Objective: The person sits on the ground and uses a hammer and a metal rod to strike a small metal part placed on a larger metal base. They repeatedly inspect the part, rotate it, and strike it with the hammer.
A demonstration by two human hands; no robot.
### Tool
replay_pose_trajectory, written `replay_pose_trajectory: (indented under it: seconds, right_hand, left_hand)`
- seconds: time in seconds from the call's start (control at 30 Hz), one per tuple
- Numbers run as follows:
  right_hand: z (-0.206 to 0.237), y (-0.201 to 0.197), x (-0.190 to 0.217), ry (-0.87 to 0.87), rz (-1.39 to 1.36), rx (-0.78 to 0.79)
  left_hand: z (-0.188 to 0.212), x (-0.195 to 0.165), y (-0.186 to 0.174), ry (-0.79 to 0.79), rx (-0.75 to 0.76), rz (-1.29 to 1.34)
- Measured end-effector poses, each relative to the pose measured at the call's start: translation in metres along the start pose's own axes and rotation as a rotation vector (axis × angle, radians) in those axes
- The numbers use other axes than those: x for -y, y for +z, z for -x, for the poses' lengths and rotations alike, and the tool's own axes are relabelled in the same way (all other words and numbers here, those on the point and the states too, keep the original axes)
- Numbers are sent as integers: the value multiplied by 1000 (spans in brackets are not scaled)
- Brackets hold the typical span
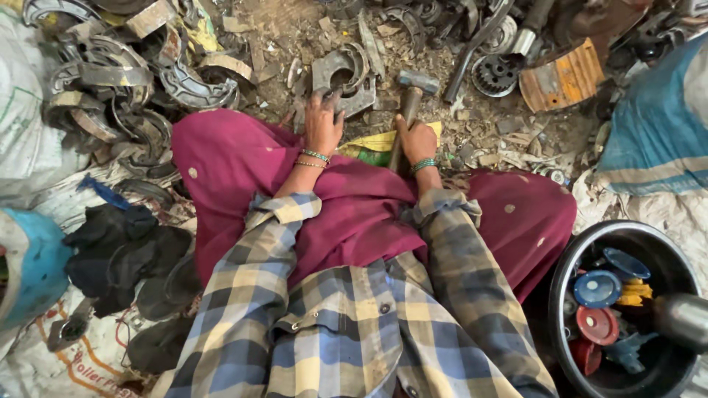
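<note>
My left hand (322, 121) rests its fingers on a grey metal clamp-like casting (344, 82) with a round hole, lying on the dirt in front of my knees. A wooden-handled hammer (410, 98) is gripped by my right hand (417, 141) low on the handle, its steel head just right of the casting and near the ground. Both wrists wear bead bangles. A maroon cloth (346, 214) covers my crossed legs, and my sleeves are checked blue and yellow.
A heap of curved scrap metal pieces (125, 81) lies at the left. Gears and rods (495, 70) and a rusty orange plate (562, 77) lie at the back right. A black tub (568, 287) of coloured plastic caps stands at my right; dark rubber pieces (122, 254) at my left.
</note>
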State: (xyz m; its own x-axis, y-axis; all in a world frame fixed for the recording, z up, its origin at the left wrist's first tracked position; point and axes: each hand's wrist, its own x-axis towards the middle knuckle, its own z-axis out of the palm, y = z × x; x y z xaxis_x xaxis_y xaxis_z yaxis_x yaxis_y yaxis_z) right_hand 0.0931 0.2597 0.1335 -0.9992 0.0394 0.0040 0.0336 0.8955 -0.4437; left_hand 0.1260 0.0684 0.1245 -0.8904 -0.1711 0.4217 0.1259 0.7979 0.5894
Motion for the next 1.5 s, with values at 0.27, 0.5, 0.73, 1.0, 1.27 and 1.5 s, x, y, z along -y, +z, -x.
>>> replay_pose_trajectory:
  seconds: [0.27,0.5,0.73,1.0,1.27,1.5]
  right_hand:
    - [4,-10,-4,20,206,9]
    - [0,-5,-11,6,274,61]
    - [-11,10,-28,-55,189,-11]
    - [-25,33,-45,-156,-71,-162]
    - [-33,72,-30,-389,-260,-109]
    - [-53,106,-35,-440,-279,-15]
  left_hand:
    - [10,-5,7,40,16,-17]
    - [10,-5,10,25,53,-40]
    - [9,8,28,-21,103,-16]
    - [-8,16,41,-72,156,-104]
    - [-79,57,51,-173,402,-101]
    - [-86,103,86,-42,247,-127]
